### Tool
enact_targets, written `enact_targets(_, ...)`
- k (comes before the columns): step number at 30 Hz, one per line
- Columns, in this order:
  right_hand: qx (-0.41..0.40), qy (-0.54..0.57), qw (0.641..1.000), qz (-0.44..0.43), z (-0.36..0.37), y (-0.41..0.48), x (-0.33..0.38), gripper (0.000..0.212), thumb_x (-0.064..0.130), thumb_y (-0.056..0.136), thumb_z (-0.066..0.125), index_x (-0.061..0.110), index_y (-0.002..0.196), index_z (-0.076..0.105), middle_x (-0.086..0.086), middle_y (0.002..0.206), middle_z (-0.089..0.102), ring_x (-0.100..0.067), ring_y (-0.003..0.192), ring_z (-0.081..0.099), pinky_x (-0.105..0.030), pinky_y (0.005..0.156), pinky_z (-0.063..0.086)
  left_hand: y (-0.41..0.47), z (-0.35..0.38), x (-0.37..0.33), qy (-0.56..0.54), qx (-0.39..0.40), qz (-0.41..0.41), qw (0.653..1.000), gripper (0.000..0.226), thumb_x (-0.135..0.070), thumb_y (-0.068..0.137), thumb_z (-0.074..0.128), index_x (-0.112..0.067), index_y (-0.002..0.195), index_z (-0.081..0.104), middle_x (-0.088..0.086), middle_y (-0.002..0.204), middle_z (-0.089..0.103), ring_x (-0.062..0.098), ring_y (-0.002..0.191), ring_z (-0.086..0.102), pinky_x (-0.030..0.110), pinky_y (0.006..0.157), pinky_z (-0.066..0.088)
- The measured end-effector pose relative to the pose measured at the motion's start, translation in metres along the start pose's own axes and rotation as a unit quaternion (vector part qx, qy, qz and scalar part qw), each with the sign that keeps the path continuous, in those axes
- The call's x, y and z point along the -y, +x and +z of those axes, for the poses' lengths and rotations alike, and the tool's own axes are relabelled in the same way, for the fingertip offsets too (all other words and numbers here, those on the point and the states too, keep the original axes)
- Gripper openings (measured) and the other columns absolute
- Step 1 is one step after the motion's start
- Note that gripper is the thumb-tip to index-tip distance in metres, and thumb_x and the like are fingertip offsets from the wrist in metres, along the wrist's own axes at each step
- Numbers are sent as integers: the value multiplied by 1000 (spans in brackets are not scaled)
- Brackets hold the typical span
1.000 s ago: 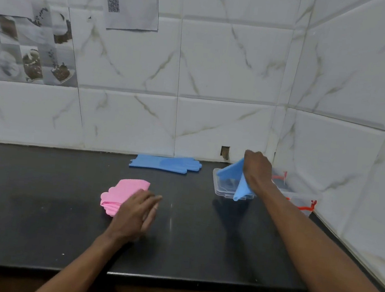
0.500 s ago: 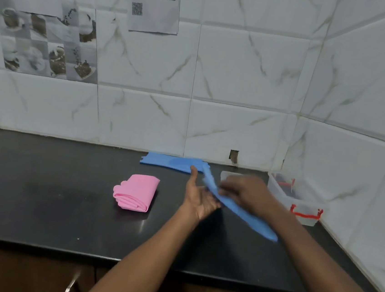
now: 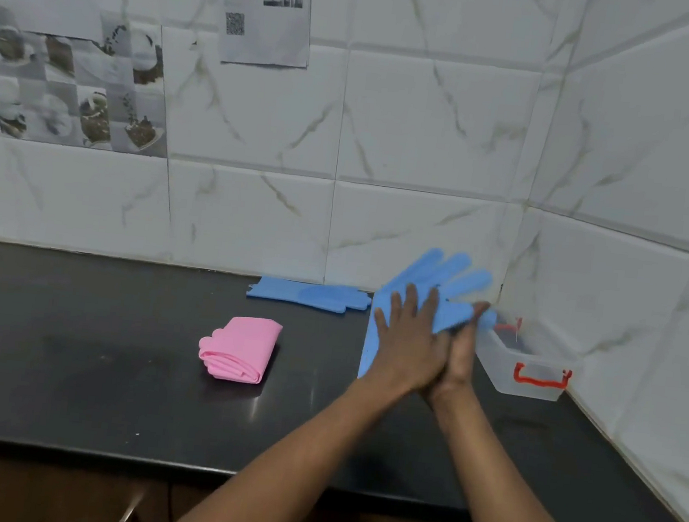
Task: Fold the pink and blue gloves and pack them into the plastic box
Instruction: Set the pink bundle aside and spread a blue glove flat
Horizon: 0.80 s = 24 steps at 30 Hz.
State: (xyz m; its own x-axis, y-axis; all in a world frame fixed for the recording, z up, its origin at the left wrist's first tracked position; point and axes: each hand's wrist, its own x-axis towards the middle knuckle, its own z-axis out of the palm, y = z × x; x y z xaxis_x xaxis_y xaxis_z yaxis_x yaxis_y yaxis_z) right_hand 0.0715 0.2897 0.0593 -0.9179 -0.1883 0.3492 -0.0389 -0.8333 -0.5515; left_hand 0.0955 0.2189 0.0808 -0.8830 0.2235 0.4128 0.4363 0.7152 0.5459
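Observation:
A blue glove (image 3: 439, 277) stands upright above the black counter, pressed flat between my two palms, its fingers fanned out toward the wall. My left hand (image 3: 404, 343) lies flat against its near side, fingers spread. My right hand (image 3: 462, 349) presses from the far side, mostly hidden edge-on. A second blue glove (image 3: 309, 294) lies flat by the back wall. The pink gloves (image 3: 240, 348) sit folded in a bundle left of my hands. The clear plastic box (image 3: 528, 376) with red handles stands in the right corner, just behind my right hand.
The black counter (image 3: 69, 359) ends at tiled walls behind and to the right. Its front edge runs across the lower view, with a cabinet handle (image 3: 127, 514) below. Papers hang on the wall at upper left.
The blue glove came away from the box toward the middle, was stretched between both hands, and now stands upright flattened between my palms. My left hand left the pink bundle.

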Motion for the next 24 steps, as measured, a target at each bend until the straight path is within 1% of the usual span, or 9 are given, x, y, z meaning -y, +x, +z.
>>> enact_targets(4,-56,148,981,-114,-12,-10,-23,79,74,88,28,15,127,64,-6,125,65,-26,136,40,-46,100,41,-27,23,-11,67,35,34,997,74,-48,99,34,-13,157,5,5,164,-8,23,152,-11,44,122,-9)
enact_targets(7,-22,101,991,-82,-5,-11,-2,81,74,89,27,12,114,72,-9,114,70,-26,120,59,-42,94,49,-49,26,-5,-121,-34,48,991,81,-54,95,44,-21,157,5,-5,164,2,11,152,-2,34,124,3)
enact_targets(9,-24,-71,996,-49,12,-11,19,90,83,79,30,15,129,62,-12,125,66,-28,118,61,-46,100,48,-43,9,-4,-382,-56,-24,922,85,-51,92,56,-25,157,7,-7,162,13,8,149,13,36,122,16)
enact_targets(11,-14,-314,949,-20,32,-13,19,91,89,70,27,31,134,56,2,127,66,-18,120,60,-42,108,42,-28,-11,1,-603,-34,-86,792,76,-54,92,56,-21,154,27,0,150,41,11,133,46,36,109,39)
enact_targets(14,74,-532,842,49,57,-22,3,73,91,68,25,53,124,53,36,125,54,12,121,49,-4,95,37,-14,-35,16,-718,-35,-113,686,66,-53,87,62,-8,134,55,6,128,61,25,125,58,36,102,49)
enact_targets(17,-39,-528,848,-21,60,-19,19,58,77,86,27,43,109,69,27,118,63,11,111,56,-12,93,40,-12,-47,42,-799,-2,-84,595,59,-40,89,64,1,130,54,22,133,54,35,130,51,50,117,31)
enact_targets(20,-258,-568,774,-108,24,-12,34,54,59,95,35,21,127,59,4,128,60,-13,111,57,-34,94,43,-15,-59,62,-846,36,-93,524,66,-53,85,63,-5,129,58,18,141,49,35,129,51,51,113,33)
enact_targets(22,-323,-479,816,17,-9,-18,32,68,66,93,32,19,140,44,-6,134,53,-17,94,57,-37,81,47,-16,-58,67,-865,34,-90,493,77,-63,82,62,-8,135,55,14,143,50,32,131,51,51,110,38)
enact_targets(24,-306,-353,871,153,-30,-28,19,87,75,87,33,11,146,33,-20,139,48,-32,105,59,-44,84,51,-13,-55,65,-876,44,-93,472,78,-68,82,58,-10,135,54,12,138,56,31,126,55,51,106,43)
